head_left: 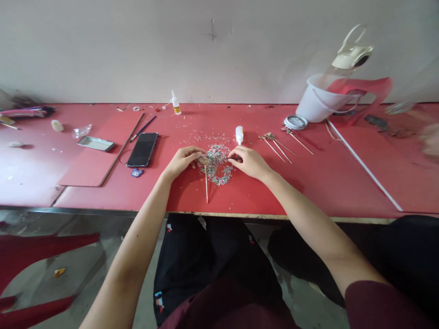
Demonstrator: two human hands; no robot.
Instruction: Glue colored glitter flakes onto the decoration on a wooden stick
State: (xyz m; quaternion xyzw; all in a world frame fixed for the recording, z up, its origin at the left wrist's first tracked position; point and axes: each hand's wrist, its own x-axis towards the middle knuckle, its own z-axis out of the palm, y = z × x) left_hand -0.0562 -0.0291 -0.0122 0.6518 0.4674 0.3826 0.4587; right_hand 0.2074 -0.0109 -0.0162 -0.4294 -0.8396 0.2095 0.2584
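Note:
My left hand (185, 161) is closed at the ornate head of a gold hairpin (206, 185), whose straight stem points down toward the table's front edge. Loose small multicoloured chips (219, 155) lie in a pile between my hands, partly in a ring. At the pile's right side my right hand (247, 161) has its thumb and forefinger pinched together; what they hold, if anything, is too small to make out. Just beyond that hand a small white glue bottle (239, 135) lies on the red table (192, 196).
Several gold hairpins (277, 145) lie to the right, near a round tin (295, 122) and a white bucket (310, 100). A phone (142, 150) and a shallow tray (96, 143) are on the left. Another glue bottle (176, 104) stands at the back. A blurred co-worker's hand (430, 139) shows far right.

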